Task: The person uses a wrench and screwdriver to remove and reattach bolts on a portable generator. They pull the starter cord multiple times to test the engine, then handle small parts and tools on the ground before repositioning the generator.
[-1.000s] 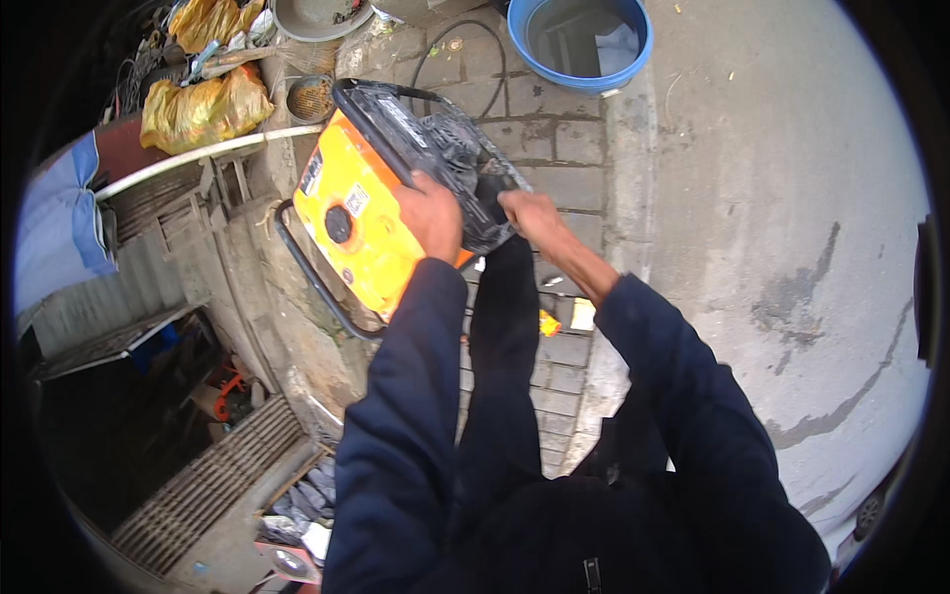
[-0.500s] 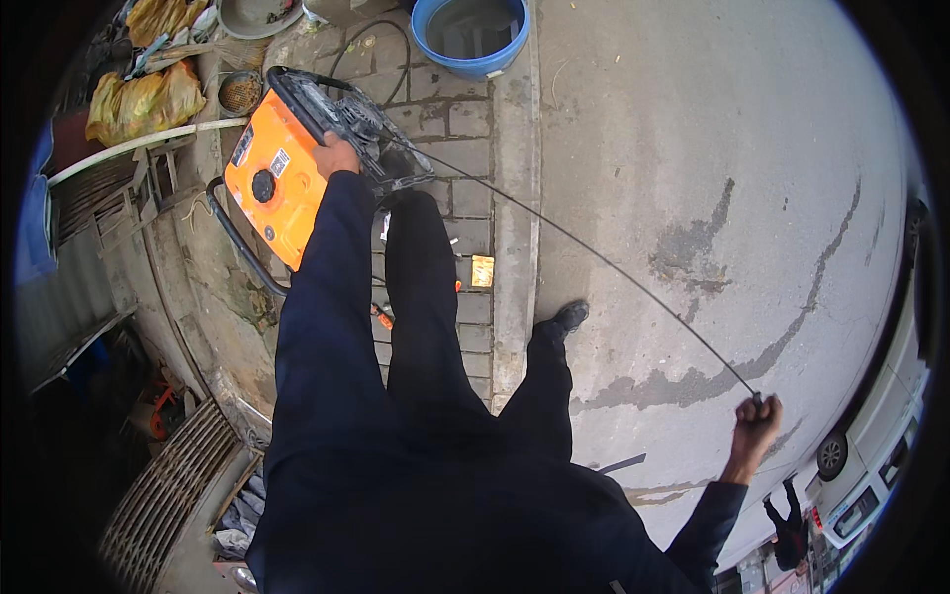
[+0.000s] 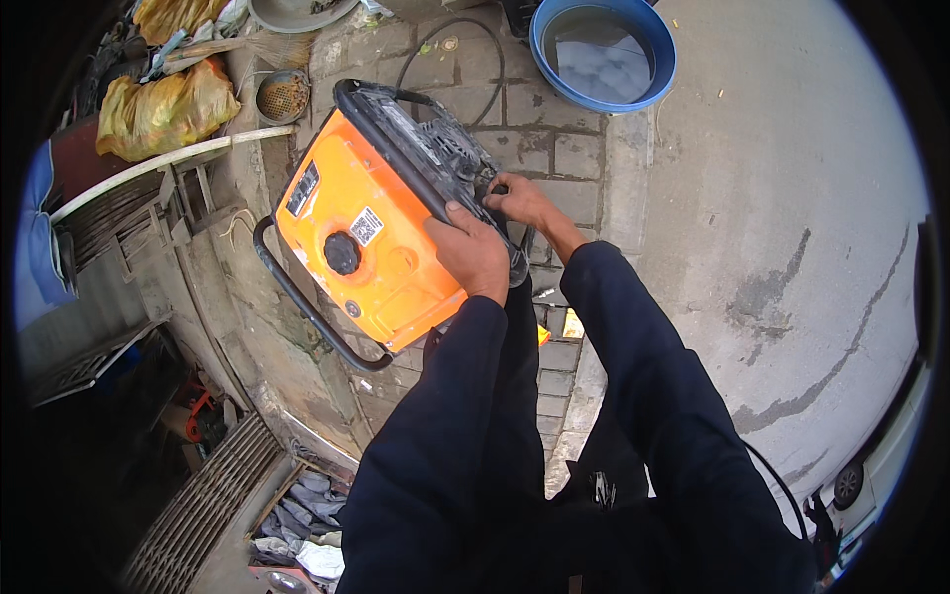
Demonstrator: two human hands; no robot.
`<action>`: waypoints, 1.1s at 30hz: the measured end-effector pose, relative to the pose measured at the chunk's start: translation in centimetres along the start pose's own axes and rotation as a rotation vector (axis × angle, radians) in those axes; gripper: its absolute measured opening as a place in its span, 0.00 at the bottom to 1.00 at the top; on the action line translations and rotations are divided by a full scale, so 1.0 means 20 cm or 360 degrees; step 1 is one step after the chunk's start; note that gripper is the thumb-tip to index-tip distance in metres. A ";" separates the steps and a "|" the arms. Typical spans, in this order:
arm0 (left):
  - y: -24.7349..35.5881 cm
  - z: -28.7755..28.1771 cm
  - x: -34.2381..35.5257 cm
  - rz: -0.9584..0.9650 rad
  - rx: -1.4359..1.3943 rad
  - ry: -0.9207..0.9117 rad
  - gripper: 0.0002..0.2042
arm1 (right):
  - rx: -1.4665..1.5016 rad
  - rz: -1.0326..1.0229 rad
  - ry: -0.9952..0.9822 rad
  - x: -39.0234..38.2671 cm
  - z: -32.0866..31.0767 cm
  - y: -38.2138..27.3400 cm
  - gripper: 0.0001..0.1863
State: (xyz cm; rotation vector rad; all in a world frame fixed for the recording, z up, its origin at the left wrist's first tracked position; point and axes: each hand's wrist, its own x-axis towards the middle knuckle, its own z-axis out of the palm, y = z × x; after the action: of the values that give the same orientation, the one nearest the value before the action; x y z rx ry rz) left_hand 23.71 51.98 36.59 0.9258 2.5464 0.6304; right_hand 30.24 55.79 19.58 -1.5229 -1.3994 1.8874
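An orange portable generator with a black fuel cap and a black tube frame stands tilted on the paving before me. My left hand grips the black top frame bar at the tank's right edge, its fingers partly hidden. Just to the right, my right hand has its fingers closed on the small dark pull-start handle against the engine's dusty starter housing. Small yellow items lie on the bricks beside my legs.
A blue tub of water stands at top right, with a black hose left of it. Yellow bags, a broom and a basin lie upper left. A sunken entrance with metal grating is left. A road runs right, with a white car lower right.
The pull cord, stretched far out to the lower right half a second ago, is drawn back in, and my right hand is back at the housing. My left hand stays on the frame.
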 end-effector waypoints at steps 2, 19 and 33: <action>-0.02 0.01 0.01 0.0161 0.0024 0.0090 0.17 | -0.0229 -0.0132 -0.0038 0.15 0.11 0.08 0.19; -0.04 0.02 -0.03 0.0171 0.0072 0.0091 0.20 | -0.0577 -0.0682 -0.0327 -0.10 0.07 0.21 0.30; -0.14 0.03 0.01 0.0212 0.0201 0.0078 0.22 | -0.0642 -0.0579 0.0177 0.02 0.25 0.25 0.22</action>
State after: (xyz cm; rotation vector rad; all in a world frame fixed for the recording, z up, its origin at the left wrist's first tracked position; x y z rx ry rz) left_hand 22.50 50.48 34.56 1.1444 2.6088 0.5408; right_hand 27.14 51.54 14.92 -1.3876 -1.9336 1.3424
